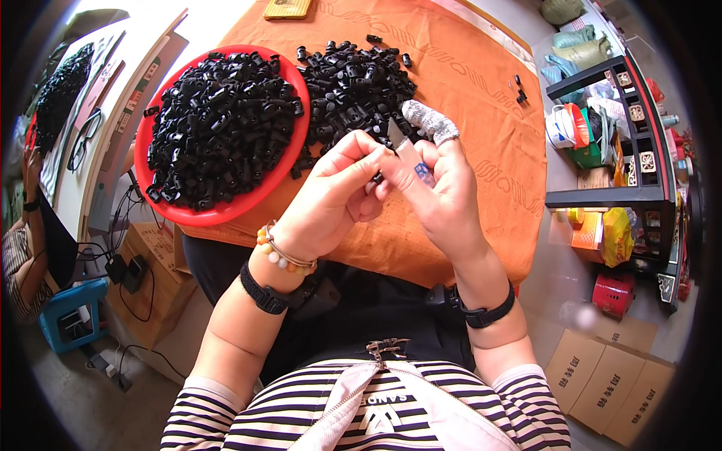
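Above the near part of the orange-covered table (pixel 481 218), both my hands are raised and close together. My left hand (pixel 327 199) has its fingers closed in a pinch on a small black plastic part (pixel 377 178), mostly hidden by the fingers. My right hand (pixel 444 188) is closed around a small knife (pixel 405 152), its pale blade pointing up and away beside the left fingertips. A grey knitted finger cover (pixel 429 120) sits on one right finger. Just beyond the hands lies a heap of black plastic parts (pixel 350 90). To its left, a round red tray (pixel 301 139) is piled with similar parts.
A few loose black parts (pixel 520 94) lie at the table's right. A dark shelf (pixel 602 197) with bags and boxes stands right, above flat cartons (pixel 605 383). At left are a blue stool (pixel 75 316), cables and a person's striped sleeve (pixel 22 270), perhaps reflected.
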The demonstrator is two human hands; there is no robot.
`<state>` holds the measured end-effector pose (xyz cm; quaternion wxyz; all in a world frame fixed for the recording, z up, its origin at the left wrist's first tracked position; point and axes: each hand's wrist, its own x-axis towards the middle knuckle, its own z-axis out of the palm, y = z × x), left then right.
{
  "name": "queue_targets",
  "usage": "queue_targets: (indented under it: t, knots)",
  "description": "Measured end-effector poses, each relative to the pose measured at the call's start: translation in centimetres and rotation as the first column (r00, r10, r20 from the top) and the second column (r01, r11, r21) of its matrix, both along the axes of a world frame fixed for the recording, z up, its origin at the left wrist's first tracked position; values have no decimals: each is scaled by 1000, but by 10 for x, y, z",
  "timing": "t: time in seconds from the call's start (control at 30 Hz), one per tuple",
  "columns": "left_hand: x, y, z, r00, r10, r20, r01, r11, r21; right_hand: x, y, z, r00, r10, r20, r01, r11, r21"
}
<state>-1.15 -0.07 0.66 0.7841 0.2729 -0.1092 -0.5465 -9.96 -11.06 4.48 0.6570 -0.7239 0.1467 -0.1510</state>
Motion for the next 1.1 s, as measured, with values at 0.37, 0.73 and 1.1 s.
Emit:
queue_targets:
  t: [0.37, 0.73, 1.1]
  knots:
    - [24, 25, 25, 782, 562, 269, -576, 817, -34, -5, -27, -33, 968, -217, 126, 230, 968, -104]
    - [74, 75, 28, 352, 927, 133, -905, 373, -206, -11, -18, -52, 975, -224, -4, 191, 842, -505]
    - [58, 64, 30, 584, 804, 110, -792, 594, -138, -7, -10, -53, 973, -224, -45, 130, 704, -698]
